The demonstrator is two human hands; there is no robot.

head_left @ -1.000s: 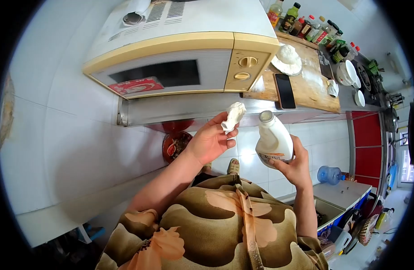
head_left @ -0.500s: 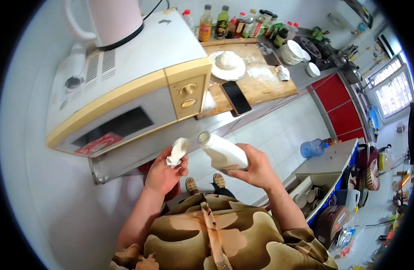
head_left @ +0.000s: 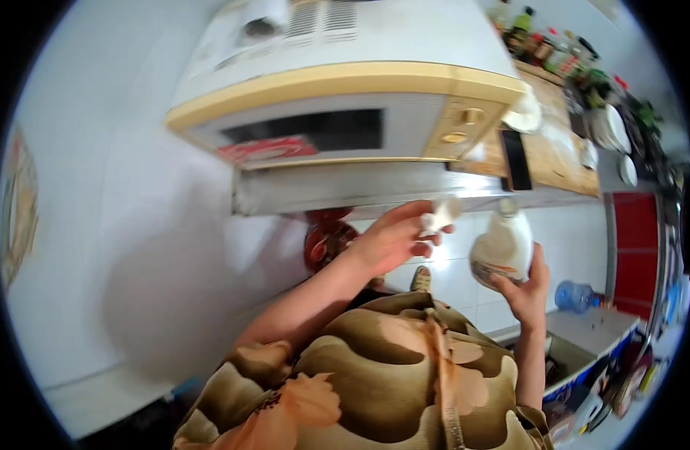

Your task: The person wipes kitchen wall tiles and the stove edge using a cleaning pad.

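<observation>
My right hand [head_left: 531,294] grips a white plastic bottle [head_left: 505,241] around its lower body. The bottle is roughly upright with its neck uncovered and a printed label low on its side. Between the thumb and fingers of my left hand [head_left: 396,238] is a crumpled white wad [head_left: 442,216], blurred, perhaps tissue or film. Left hand and bottle are apart, both held in front of the counter edge. Below my left forearm stands a red bin [head_left: 312,247] with rubbish in it.
A cream microwave [head_left: 345,75] stands on the counter. To its right lie a black phone [head_left: 516,161] and a white plate [head_left: 523,116] on a wooden board [head_left: 562,150]. Sauce bottles [head_left: 519,34] line the wall. A blue water jug [head_left: 574,296] stands at the right.
The view has turned to the left, bringing the red bin fully into sight. The bottle is more upright than before. Both hands keep hold of their things.
</observation>
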